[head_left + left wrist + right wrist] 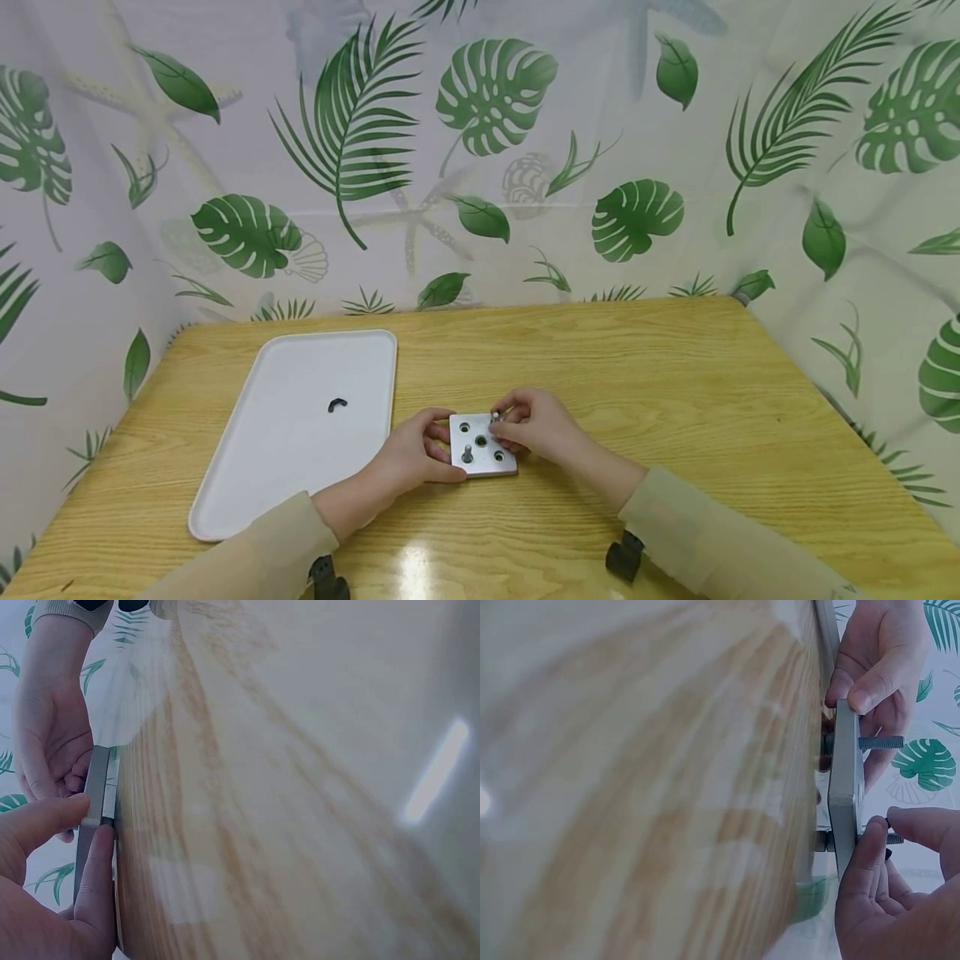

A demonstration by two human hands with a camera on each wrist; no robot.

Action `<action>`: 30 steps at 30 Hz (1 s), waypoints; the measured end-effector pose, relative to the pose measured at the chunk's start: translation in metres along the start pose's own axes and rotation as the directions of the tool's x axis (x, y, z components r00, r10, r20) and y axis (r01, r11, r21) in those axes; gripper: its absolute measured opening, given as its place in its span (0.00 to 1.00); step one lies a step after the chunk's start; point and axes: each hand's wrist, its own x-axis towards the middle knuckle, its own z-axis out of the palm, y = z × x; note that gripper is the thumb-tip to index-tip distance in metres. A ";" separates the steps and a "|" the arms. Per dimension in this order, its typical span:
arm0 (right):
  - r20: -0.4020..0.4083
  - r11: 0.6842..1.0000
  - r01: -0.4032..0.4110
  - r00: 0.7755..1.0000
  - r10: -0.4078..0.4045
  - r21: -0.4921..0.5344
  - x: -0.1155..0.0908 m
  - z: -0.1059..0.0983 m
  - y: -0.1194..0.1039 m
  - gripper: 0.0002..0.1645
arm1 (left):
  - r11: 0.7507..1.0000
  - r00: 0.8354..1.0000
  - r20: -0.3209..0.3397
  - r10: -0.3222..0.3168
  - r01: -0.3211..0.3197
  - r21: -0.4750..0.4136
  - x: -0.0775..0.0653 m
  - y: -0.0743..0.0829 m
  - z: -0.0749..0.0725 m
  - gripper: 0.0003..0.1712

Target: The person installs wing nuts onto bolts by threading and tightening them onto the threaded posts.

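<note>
A square silver metal plate (481, 467) with several holes lies low over the table, a threaded bolt (468, 454) standing up near its front left corner. My left hand (412, 450) grips the plate's left edge between thumb and fingers. At the far right corner rises a second bolt (895, 840). My right hand (537, 427) has thumb and forefinger around this bolt, pinching what looks like a black wing nut (888, 854), mostly hidden by the fingers. Below the plate, bolt heads (826, 744) show in the right wrist view.
A white tray (300, 467) stands on the wooden table (600, 367) at the left, close to my left forearm. On it lies one small black wing-nut-shaped piece (337, 405). A leaf-patterned cloth (555, 208) hangs behind the table and along its sides.
</note>
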 end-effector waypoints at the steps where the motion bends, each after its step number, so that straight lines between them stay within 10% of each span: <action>1: -0.003 1.000 -0.003 1.000 0.003 -0.005 0.000 0.000 0.000 0.14 | 1.000 1.000 0.000 -0.001 0.001 -0.001 0.000 0.000 0.000 0.49; 16: -0.028 0.996 -0.055 0.998 0.057 0.067 -0.005 -0.002 -0.001 0.07 | 0.999 1.000 -0.002 0.000 0.000 -0.035 0.002 -0.004 0.001 0.49; 23: 0.003 0.960 -0.119 0.993 0.122 0.255 -0.004 -0.002 0.003 0.13 | 1.000 1.000 -0.014 -0.005 0.005 -0.031 0.001 -0.004 0.001 0.49; 30: 0.037 0.970 -0.106 0.994 0.100 0.221 -0.004 -0.001 0.001 0.23 | 1.000 1.000 -0.013 -0.016 0.016 -0.027 0.002 -0.004 0.002 0.49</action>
